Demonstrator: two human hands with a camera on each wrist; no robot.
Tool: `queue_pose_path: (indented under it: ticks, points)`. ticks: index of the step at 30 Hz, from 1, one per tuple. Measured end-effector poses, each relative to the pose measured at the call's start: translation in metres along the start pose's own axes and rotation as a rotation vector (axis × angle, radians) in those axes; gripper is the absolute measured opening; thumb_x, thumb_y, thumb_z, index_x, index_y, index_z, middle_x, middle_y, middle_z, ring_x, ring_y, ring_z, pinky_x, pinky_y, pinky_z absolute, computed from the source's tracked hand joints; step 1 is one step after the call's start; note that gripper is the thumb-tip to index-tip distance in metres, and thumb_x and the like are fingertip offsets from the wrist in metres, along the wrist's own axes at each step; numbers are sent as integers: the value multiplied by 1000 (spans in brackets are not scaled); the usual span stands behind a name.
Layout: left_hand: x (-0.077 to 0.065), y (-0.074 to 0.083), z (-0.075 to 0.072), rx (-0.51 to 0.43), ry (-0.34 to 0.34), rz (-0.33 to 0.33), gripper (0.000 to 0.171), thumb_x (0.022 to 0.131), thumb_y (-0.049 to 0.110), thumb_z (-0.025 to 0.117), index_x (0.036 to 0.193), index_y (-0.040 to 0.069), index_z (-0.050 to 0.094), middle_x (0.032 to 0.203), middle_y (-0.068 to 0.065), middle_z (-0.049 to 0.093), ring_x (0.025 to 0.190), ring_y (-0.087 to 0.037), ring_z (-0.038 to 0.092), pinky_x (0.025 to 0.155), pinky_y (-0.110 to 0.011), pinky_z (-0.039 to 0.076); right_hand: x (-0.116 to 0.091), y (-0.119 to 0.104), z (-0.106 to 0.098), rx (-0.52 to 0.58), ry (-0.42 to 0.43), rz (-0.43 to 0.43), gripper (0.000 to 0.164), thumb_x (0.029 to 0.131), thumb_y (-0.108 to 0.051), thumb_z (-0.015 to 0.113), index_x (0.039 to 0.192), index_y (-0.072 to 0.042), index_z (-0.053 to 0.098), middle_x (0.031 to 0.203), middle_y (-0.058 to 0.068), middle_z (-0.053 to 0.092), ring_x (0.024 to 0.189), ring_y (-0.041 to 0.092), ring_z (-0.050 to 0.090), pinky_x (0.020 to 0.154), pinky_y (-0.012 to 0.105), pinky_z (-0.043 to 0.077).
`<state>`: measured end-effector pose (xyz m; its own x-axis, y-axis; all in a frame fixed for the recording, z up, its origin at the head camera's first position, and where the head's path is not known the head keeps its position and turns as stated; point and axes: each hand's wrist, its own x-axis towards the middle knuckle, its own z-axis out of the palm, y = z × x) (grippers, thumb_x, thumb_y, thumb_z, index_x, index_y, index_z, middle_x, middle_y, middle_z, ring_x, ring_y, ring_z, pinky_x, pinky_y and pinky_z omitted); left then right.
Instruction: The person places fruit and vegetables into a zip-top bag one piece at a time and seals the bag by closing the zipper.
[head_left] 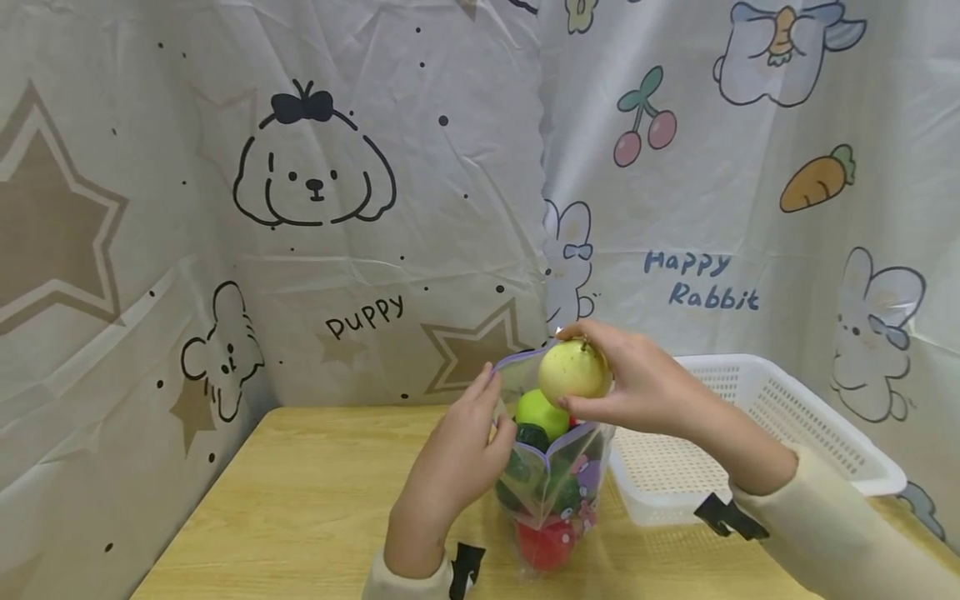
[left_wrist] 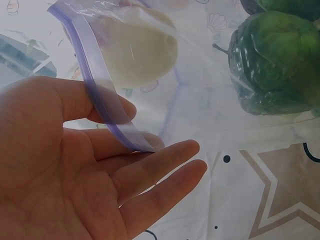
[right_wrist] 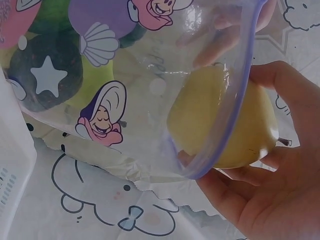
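Observation:
A clear zip bag (head_left: 551, 486) with a purple seal and cartoon prints stands upright on the table. My left hand (head_left: 459, 454) pinches its rim on the left side; the purple seal (left_wrist: 95, 82) passes between thumb and fingers in the left wrist view. My right hand (head_left: 651, 385) grips a yellow pear (head_left: 572, 372) at the bag's mouth. The pear (right_wrist: 250, 122) is partly inside the rim in the right wrist view. Inside the bag are a light green round fruit (head_left: 542, 413), a green bell pepper (left_wrist: 275, 62), dark green produce and a red item (head_left: 545, 543) at the bottom.
To the right of the bag is a white plastic basket (head_left: 783, 377) with perforated walls. The wooden table (head_left: 315, 492) extends to the left. A printed curtain (head_left: 450, 208) hangs behind and around the table.

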<state>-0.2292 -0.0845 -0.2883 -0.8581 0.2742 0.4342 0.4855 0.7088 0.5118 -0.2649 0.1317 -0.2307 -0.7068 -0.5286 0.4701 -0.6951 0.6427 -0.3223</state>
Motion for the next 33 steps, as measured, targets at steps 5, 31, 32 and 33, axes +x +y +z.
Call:
queue_pose_path:
  ticks: [5,31,32,33]
  points:
    - [0,0,-1,4,-3,-3,53,90,16,43,140,-3,36,154,-18,26,38,-1,21,50,-24,42,1,0,-1,-8,10,-10,61,69,-32,78,121,-13,53,110,3,64,82,11,59,63,28,56]
    - [-1,-1,-3,10,4,-14,54,90,16,42,140,-3,36,153,-19,27,42,-3,24,51,-27,42,2,4,-1,-20,75,5,31,85,-20,63,114,-10,58,117,11,65,97,23,62,72,44,59]
    - [-1,-1,-3,10,5,-13,54,90,16,42,140,-3,36,153,-19,27,42,-3,24,50,-26,42,2,5,-2,-25,82,12,31,85,-20,64,114,-10,58,117,11,64,97,23,62,71,44,59]
    - [-1,-1,-3,10,7,-10,54,90,16,42,140,-3,36,153,-19,27,41,-2,23,49,-26,41,2,6,-3,-29,88,21,31,85,-20,64,114,-10,58,116,10,64,97,23,62,71,44,59]
